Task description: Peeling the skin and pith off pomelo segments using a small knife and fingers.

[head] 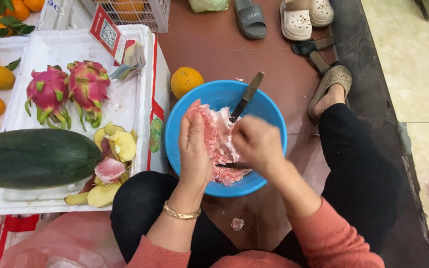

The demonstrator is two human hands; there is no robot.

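- The left hand stands edge-up over the blue bowl, fingers straight and pressed together, palm flat against the left face of a peeled pink pomelo
- The right hand is curled shut at the fruit's right side; it looks to be pinching a bit of pith or membrane, though motion blur and the back of the hand hide the fingertips, so what exactly the grip holds cannot be told
- The pomelo lies between the two hands, just above the bowl's middle, its long axis running from the person's knees toward the bowl's far rim; both hands touch it, the left supporting, the right working
- More pink flesh pieces lie in the bowl under the right hand
- A knife leans on the far rim, handle out and up to the right, blade tip hidden behind the fruit; it is nearer the right hand
- A thin dark strip under the right hand is hard to make out
- Left of the bowl, a white foam tray carries two dragon fruits, a dark green watermelon and yellow pomelo rind; an orange sits on the floor beyond the bowl
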